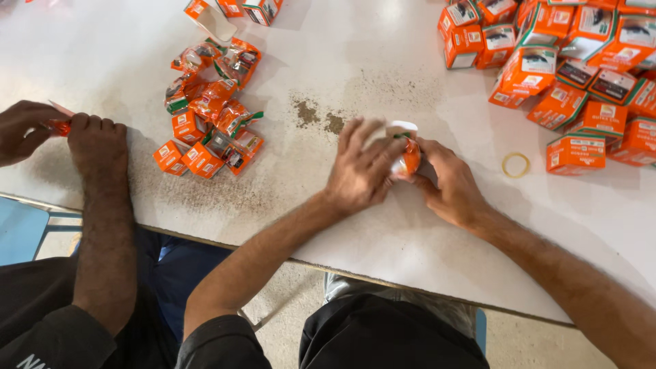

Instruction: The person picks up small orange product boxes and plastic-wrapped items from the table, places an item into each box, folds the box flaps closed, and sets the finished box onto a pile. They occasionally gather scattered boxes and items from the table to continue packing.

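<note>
The small orange packet (411,158) sits in the middle of the frame, pressed between both hands together with a white piece of carton (400,130). I think the packet could slip out or get crushed, because the fingers squeeze it from two sides and the carton is thin and may tear.

The left hand (360,169) lies flat over the bundle with fingers spread and half bent. The right hand (447,181) is curled and pinches the packet from the right side. Both forearms come up from the lower edge over the white table (383,239).

At the far left another person's hands (68,133) hold a similar orange thing. A yellow rubber band (516,165) lies right of centre, near the stacked orange boxes (581,75).
</note>
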A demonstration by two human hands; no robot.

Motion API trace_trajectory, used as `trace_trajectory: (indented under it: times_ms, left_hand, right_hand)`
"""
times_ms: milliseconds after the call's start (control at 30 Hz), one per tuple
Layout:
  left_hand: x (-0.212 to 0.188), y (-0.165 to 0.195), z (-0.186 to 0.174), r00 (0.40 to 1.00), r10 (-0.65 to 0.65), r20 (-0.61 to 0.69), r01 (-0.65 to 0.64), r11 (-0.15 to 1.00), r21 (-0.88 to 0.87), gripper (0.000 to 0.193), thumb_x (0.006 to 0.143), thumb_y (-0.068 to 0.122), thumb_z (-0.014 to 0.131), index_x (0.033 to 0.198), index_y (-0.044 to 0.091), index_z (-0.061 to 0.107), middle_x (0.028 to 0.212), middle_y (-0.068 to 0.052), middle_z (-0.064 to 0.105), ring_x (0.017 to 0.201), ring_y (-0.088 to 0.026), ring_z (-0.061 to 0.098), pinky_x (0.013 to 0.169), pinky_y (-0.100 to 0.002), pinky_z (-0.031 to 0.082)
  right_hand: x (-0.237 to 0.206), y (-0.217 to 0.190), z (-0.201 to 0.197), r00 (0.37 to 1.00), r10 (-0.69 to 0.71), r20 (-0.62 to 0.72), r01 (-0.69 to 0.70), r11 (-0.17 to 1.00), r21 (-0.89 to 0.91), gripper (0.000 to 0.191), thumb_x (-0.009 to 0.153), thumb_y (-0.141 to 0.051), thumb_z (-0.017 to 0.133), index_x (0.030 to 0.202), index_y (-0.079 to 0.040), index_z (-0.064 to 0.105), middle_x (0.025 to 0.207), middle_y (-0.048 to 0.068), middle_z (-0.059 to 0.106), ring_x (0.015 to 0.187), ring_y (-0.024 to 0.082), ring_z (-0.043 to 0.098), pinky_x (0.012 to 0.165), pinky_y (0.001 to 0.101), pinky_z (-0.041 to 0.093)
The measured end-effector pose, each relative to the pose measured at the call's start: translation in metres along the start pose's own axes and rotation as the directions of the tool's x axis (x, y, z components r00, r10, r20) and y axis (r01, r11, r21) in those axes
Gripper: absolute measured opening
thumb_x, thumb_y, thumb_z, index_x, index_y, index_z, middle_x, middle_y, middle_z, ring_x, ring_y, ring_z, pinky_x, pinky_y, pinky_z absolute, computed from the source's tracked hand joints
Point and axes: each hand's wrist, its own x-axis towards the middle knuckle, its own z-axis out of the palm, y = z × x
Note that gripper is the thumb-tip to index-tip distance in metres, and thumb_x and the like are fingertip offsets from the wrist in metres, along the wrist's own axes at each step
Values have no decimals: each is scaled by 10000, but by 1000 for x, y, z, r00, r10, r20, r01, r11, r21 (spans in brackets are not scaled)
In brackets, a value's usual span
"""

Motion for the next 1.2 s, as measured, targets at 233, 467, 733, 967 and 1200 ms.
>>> trace_trajectory:
  times_ms: [233,467,733,967,1200]
  left_hand:
    - [13,12,9,967,-250,59,246,967,69,164,943,263,679,963,101,691,1524,-245,375,1441,-555,334,1154,-720,260]
    - [3,3,21,507,-758,411,840,328,-432,695,877,206,709,1459,16,381,1348,-233,601,800,-315,733,671,-440,624]
    - [27,-8,15,518,-618,591,842,248,-478,361,891,237,659,1123,-39,649,919,-142,723,684,-163,680,560,-365,561]
    - [4,3,-16,814,-447,372,580,590,-561,479,819,134,664,1238,-72,557,974,-152,690,661,-153,597,558,-317,542]
    - [10,8,8,626,-662,412,768,432,-473,218,887,97,609,1042,-51,572,784,-126,651,607,-150,632,525,-333,544]
  right_hand:
    - [0,4,5,999,-40,-6,40,999,-21,593,896,-136,755,1405,8,487,1311,224,628,1199,435,605,992,485,491]
    - [-2,8,6,996,-86,-13,84,992,-93,584,921,-159,756,1380,84,490,1316,281,598,1175,472,596,974,513,495]
    - [-2,13,6,996,-90,6,90,991,-95,577,906,-99,737,1385,103,486,1297,272,613,1144,453,629,926,491,534]
    - [-3,19,12,994,-105,3,105,989,-107,629,903,-128,762,1421,94,481,1289,293,629,1123,467,635,915,493,533]
    - [-10,5,7,995,98,-22,-95,992,86,729,908,-203,769,1466,55,378,1285,233,666,1180,396,665,938,450,540]
